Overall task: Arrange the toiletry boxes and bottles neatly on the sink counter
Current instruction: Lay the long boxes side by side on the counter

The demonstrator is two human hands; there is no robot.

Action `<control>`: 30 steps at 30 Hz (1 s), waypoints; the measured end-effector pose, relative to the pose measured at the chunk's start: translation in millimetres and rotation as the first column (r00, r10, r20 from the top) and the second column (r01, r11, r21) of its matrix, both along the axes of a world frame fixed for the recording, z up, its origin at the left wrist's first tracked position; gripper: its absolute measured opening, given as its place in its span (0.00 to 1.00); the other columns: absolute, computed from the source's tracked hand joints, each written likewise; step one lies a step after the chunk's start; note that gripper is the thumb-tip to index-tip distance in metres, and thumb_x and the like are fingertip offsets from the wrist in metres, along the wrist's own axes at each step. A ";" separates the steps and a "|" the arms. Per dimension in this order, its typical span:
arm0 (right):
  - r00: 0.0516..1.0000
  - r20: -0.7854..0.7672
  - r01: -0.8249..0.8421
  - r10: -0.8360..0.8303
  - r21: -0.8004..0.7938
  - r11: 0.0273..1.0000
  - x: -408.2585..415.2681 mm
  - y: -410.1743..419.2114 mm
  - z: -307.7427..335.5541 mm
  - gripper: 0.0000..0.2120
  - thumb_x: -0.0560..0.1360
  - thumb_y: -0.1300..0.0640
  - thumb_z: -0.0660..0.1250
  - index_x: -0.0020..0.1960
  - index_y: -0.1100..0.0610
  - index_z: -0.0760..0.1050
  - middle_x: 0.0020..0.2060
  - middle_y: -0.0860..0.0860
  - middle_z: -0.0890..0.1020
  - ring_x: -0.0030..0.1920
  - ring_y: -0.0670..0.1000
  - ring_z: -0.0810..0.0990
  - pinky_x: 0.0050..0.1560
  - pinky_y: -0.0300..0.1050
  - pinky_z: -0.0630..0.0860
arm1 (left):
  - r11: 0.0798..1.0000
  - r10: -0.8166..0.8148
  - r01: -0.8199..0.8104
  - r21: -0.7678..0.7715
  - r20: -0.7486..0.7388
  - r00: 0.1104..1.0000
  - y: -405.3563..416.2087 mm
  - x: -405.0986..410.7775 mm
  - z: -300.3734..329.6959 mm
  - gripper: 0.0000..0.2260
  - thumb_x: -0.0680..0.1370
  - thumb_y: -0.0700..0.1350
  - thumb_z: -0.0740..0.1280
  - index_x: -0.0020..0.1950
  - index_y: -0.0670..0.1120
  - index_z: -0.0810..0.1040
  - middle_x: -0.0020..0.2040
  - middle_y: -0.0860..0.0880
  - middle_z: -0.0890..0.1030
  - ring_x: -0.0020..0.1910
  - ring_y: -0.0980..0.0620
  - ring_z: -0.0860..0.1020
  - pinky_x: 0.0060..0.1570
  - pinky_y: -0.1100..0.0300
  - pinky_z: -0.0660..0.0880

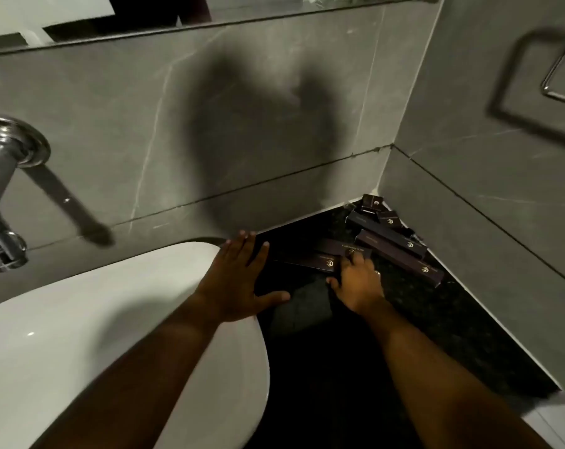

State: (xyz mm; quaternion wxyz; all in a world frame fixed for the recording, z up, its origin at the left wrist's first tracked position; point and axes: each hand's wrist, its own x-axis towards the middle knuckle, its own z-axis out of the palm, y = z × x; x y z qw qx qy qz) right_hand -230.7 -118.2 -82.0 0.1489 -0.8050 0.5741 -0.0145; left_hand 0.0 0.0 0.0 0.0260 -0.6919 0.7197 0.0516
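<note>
Clutter is the main hazard here: the dark purple cardboard toiletry boxes (pixel 401 251) lie jumbled in the far right corner of the black speckled stone counter (pixel 355 367), some long ones overlapping at angles and small square ones (pixel 371 202) tipped against the grey tiled wall (pixel 274 108). The right hand (pixel 358 283) reaches into the near end of the heap, fingertips down on one flat long box (pixel 310 262), though whether it is gripped or merely pressed I cannot tell. The left hand (pixel 239 280) is spread flat with fingers apart, holding nothing, resting over the rim of the white ceramic basin (pixel 80 335) just beside that box. A careless drag could pull the neighbouring boxes askew or nudge one over the basin's edge (the rim sits right alongside), and the leaning small boxes look likely to topple if the long ones beneath or beside them shift. No bottles are clearly visible; dark packaging against dark stone also makes edges hard to judge.
</note>
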 end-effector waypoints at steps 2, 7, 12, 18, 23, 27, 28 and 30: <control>1.000 -0.027 -0.014 0.014 -0.025 1.000 1.1 -4.1 -0.1 0.28 0.72 0.42 0.65 0.67 0.55 0.68 0.68 0.58 0.67 0.65 0.62 0.67 0.64 0.60 0.70 | 0.999 -0.008 0.008 -0.052 -0.007 1.000 -2.7 2.5 -2.2 0.47 0.67 0.76 0.42 0.77 0.47 0.47 0.79 0.41 0.47 0.77 0.43 0.41 0.74 0.47 0.41; 0.999 -0.033 0.005 -0.005 0.002 1.000 -3.6 6.0 1.3 0.28 0.70 0.39 0.65 0.62 0.56 0.73 0.65 0.58 0.68 0.63 0.62 0.68 0.63 0.60 0.70 | 0.990 -0.015 0.012 -0.139 -0.026 1.000 -5.7 4.9 -12.4 0.47 0.68 0.76 0.40 0.77 0.46 0.51 0.78 0.40 0.52 0.77 0.41 0.45 0.74 0.45 0.44; 0.985 0.085 0.147 -0.151 0.058 0.987 -41.4 78.8 -5.5 0.26 0.68 0.40 0.67 0.58 0.56 0.75 0.56 0.57 0.75 0.56 0.59 0.74 0.57 0.52 0.74 | 0.989 -0.021 0.010 -0.145 -0.072 0.997 -4.8 4.6 -10.8 0.50 0.66 0.77 0.35 0.76 0.45 0.52 0.78 0.38 0.53 0.77 0.39 0.47 0.74 0.43 0.46; 0.929 0.169 0.347 -0.329 -0.088 0.934 -82.2 176.7 -30.4 0.19 0.66 0.43 0.73 0.51 0.54 0.80 0.43 0.56 0.78 0.44 0.59 0.77 0.44 0.52 0.74 | 0.985 -0.039 0.018 -0.170 -0.119 0.992 0.0 2.5 -7.6 0.52 0.65 0.76 0.35 0.75 0.41 0.58 0.76 0.35 0.58 0.75 0.35 0.53 0.72 0.40 0.49; 0.907 0.183 0.397 -0.380 -0.072 0.915 -89.7 209.5 -36.9 0.22 0.67 0.40 0.70 0.55 0.51 0.78 0.46 0.51 0.77 0.46 0.52 0.74 0.47 0.50 0.73 | 0.983 -0.032 0.011 -0.182 -0.113 0.993 -3.1 6.1 -12.1 0.44 0.69 0.72 0.44 0.76 0.43 0.56 0.76 0.35 0.56 0.76 0.36 0.51 0.73 0.41 0.47; 0.906 0.179 0.401 -0.383 -0.083 0.912 -89.2 211.7 -37.0 0.24 0.68 0.37 0.67 0.58 0.52 0.77 0.48 0.52 0.77 0.48 0.52 0.74 0.49 0.50 0.74 | 0.982 -0.033 0.012 -0.188 -0.109 0.993 -3.6 7.6 -14.9 0.42 0.70 0.71 0.48 0.76 0.43 0.57 0.76 0.35 0.57 0.75 0.35 0.52 0.72 0.40 0.48; 0.907 0.174 0.403 -0.383 -0.092 0.911 -89.2 211.5 -37.5 0.25 0.69 0.37 0.67 0.59 0.52 0.77 0.48 0.53 0.77 0.48 0.53 0.74 0.49 0.51 0.74 | 0.981 -0.036 0.014 -0.192 -0.110 0.993 -3.4 7.5 -15.2 0.42 0.71 0.70 0.49 0.75 0.42 0.57 0.76 0.35 0.58 0.75 0.35 0.52 0.72 0.40 0.49; 0.907 0.179 0.405 -0.382 -0.115 0.907 -89.3 210.9 -38.2 0.26 0.69 0.37 0.66 0.59 0.53 0.77 0.48 0.54 0.77 0.49 0.55 0.75 0.50 0.51 0.74 | 0.981 -0.039 0.017 -0.191 -0.112 0.993 -2.9 7.0 -14.8 0.41 0.71 0.69 0.50 0.75 0.42 0.58 0.76 0.34 0.58 0.75 0.34 0.53 0.72 0.40 0.49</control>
